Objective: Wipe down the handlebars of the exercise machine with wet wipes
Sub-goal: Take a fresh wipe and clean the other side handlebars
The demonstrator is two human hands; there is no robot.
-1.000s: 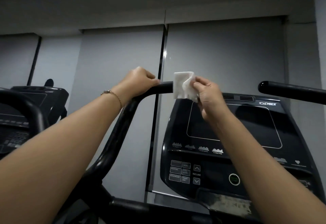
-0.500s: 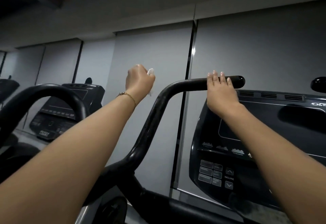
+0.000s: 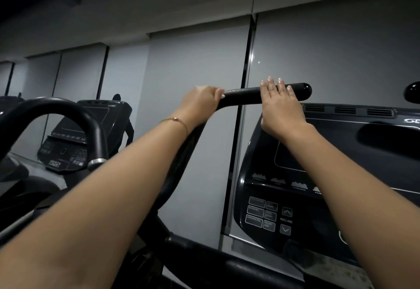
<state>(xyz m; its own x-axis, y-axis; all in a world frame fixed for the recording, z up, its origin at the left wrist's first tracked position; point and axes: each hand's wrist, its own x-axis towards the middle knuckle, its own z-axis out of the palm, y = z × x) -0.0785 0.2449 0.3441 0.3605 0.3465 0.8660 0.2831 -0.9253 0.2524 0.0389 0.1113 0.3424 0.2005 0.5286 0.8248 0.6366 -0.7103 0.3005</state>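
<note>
The black handlebar (image 3: 244, 95) of the exercise machine runs level across the middle and bends down to the left behind my left forearm. My left hand (image 3: 200, 101) is closed around the bar at its bend. The wet wipe is hidden inside that fist; only a small pale sliver (image 3: 223, 95) shows at the thumb. Nearer the bar's rounded end, my right hand (image 3: 280, 106) lies on the bar with its fingers together, draped over the top. A short bare stretch of bar separates the two hands.
The machine's dark console (image 3: 341, 170) with buttons stands below and right of my right hand. The tip of the other handlebar (image 3: 412, 92) shows at the right edge. A neighbouring machine's curved handle (image 3: 68, 110) and console (image 3: 75, 143) stand at the left. Grey wall panels lie behind.
The wipe passed from my right hand to my left. My left hand has since moved right and closed on the bar's bend. My right hand stays on the bar's end.
</note>
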